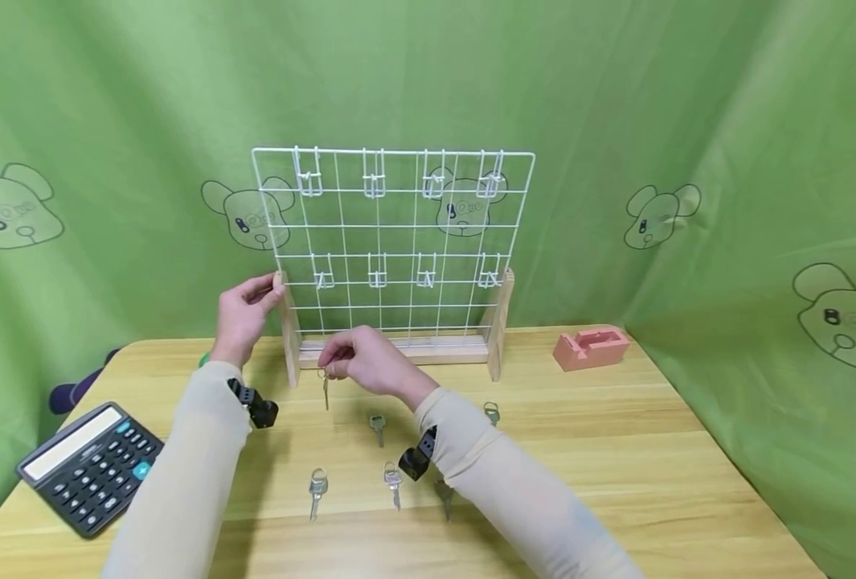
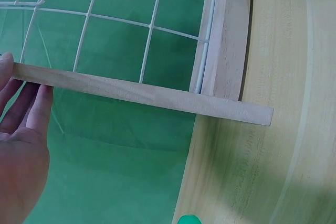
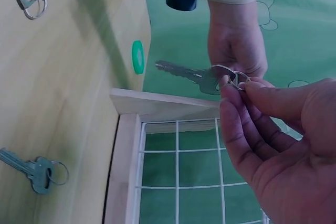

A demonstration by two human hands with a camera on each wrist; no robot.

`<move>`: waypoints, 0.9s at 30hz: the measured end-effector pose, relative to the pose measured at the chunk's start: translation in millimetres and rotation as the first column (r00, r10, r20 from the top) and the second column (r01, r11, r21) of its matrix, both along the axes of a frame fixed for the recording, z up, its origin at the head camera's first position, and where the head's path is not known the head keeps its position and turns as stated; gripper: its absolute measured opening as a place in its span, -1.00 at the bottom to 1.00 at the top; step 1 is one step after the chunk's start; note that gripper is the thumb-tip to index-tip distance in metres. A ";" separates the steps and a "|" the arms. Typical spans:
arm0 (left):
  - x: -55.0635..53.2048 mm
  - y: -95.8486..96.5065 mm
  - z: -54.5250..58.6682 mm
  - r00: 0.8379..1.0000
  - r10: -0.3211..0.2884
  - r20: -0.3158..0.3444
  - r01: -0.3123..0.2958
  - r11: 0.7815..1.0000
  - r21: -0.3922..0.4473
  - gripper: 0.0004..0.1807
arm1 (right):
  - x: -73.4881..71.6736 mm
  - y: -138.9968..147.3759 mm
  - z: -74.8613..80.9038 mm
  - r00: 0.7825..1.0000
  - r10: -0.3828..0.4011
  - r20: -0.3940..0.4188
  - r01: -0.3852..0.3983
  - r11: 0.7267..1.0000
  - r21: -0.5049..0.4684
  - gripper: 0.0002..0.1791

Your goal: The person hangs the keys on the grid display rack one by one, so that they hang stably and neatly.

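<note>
My right hand [image 1: 378, 360] pinches the ring of a metal key [image 1: 326, 392] between thumb and fingertips, low in front of the rack's left side. In the right wrist view that key [image 3: 181, 72] points away from the fingers, its ring at the fingertips. My left hand [image 1: 242, 318] grips the top of the rack's left wooden upright [image 2: 136, 91], thumb on one side and fingers on the other. White wire grid [image 1: 399, 152] stands between two wooden uprights, with several white hooks in two rows. Several ringed keys lie on the table, including one key [image 1: 377, 428] below my right hand.
A black calculator [image 1: 88, 474] lies at the left, near a purple object [image 1: 73, 394] at the table's edge. A pink tape dispenser [image 1: 591, 348] sits at the back right. The green ring-like item [image 3: 137, 57] is behind my left wrist. Green curtain surrounds the table.
</note>
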State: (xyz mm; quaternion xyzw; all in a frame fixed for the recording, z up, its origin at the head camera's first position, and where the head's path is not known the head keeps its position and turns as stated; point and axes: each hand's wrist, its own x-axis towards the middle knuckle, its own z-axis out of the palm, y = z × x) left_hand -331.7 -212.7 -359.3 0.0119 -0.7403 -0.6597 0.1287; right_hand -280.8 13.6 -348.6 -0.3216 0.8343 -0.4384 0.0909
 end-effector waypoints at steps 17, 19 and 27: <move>-0.2 -0.3 1.1 1.000 0.007 0.012 -0.007 1.000 0.001 -0.48 | 1.0 6.1 19.8 0.997 -0.037 -0.066 0.035 0.999 -0.032 -0.91; -0.5 -0.2 0.5 1.000 0.007 0.008 -0.007 1.000 -0.002 -0.48 | 1.2 6.4 20.3 0.997 -0.041 -0.064 0.039 0.999 -0.035 -0.91; -1.5 0.2 -1.2 1.000 -0.002 -0.003 0.002 1.000 -0.008 -0.48 | 1.0 7.0 26.0 0.995 -0.058 -0.075 0.054 0.997 -0.055 -0.90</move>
